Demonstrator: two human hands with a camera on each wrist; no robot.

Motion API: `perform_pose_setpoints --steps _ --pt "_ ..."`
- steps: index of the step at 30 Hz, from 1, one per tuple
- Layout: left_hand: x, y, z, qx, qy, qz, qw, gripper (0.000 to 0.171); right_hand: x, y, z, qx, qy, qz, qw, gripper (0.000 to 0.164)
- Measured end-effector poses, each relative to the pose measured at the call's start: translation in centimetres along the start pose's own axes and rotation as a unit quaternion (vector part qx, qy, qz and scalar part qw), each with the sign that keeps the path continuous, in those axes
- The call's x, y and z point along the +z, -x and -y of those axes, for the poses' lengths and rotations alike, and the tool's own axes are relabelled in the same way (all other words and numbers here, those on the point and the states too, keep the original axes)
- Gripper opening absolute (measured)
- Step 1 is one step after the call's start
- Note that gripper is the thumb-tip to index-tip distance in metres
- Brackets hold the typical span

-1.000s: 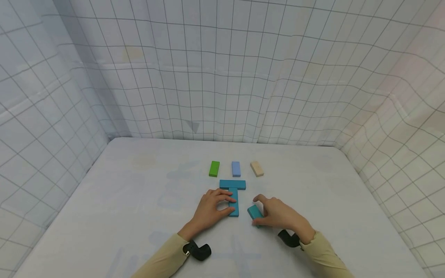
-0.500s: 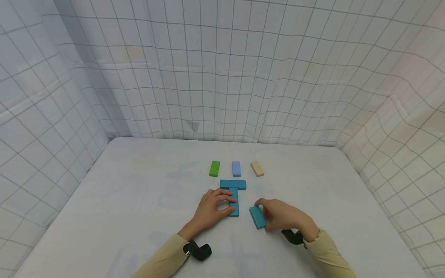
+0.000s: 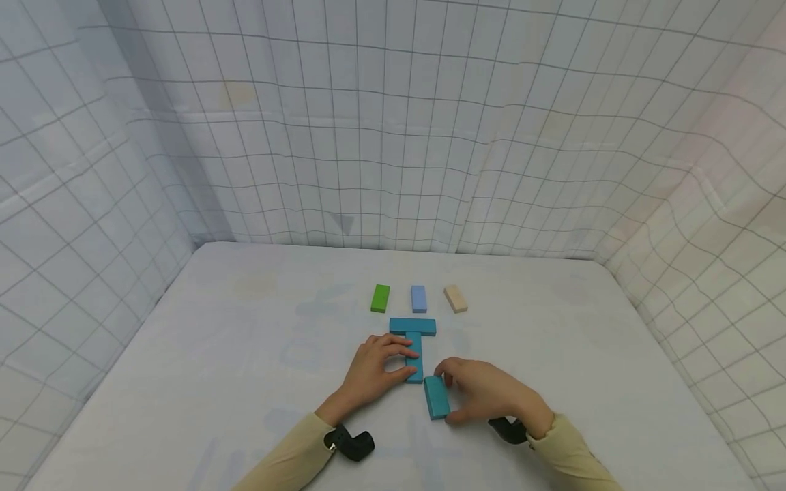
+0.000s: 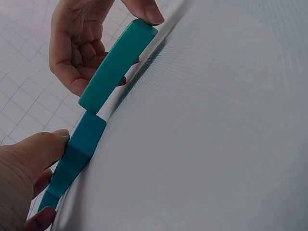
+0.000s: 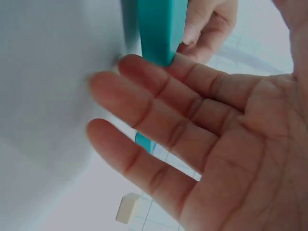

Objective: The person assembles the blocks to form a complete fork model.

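Observation:
My left hand (image 3: 371, 368) rests its thumb and fingers on a teal-blue rectangular block (image 3: 414, 377) lying lengthwise on the table. This block meets a crosswise teal bar (image 3: 412, 326) at its far end, so the two make a T shape. To the right, my right hand (image 3: 488, 390) pinches another teal block (image 3: 437, 398) by its ends, thumb at the near end and index finger at the far end. In the left wrist view the pinched block (image 4: 115, 67) is close over the table, one corner right at the end of the lengthwise block (image 4: 79, 144).
Behind the T, a green block (image 3: 380, 299), a light blue block (image 3: 419, 299) and a beige block (image 3: 456, 299) lie in a row. A white cloth covers the table (image 3: 245, 327). Checked white curtains (image 3: 393, 136) stand around its back and sides.
My right hand has gripped the teal block by its ends, moved it left toward the lengthwise block and turned it straighter. My left hand has stayed in place.

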State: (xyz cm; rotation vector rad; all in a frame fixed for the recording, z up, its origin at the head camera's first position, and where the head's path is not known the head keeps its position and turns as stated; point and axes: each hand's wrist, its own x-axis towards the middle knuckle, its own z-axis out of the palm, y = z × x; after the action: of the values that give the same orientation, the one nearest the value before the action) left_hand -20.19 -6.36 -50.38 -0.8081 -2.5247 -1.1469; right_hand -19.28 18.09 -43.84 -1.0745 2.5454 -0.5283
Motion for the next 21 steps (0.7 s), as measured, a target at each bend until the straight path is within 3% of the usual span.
perform_pose_setpoints --steps 5,14,21 --pt "0.0 0.0 0.0 0.006 -0.002 -0.005 1.0000 0.023 0.4 -0.1 0.3 -0.026 0.021 -0.006 0.999 0.055" --pt "-0.1 0.1 0.0 -0.009 -0.001 0.004 0.9999 0.023 0.1 0.1 0.7 -0.034 0.024 0.020 0.999 0.052" --pt "0.1 0.0 0.1 0.004 -0.009 -0.009 0.9999 0.024 0.2 0.1 1.5 -0.062 0.032 0.017 0.997 0.054"
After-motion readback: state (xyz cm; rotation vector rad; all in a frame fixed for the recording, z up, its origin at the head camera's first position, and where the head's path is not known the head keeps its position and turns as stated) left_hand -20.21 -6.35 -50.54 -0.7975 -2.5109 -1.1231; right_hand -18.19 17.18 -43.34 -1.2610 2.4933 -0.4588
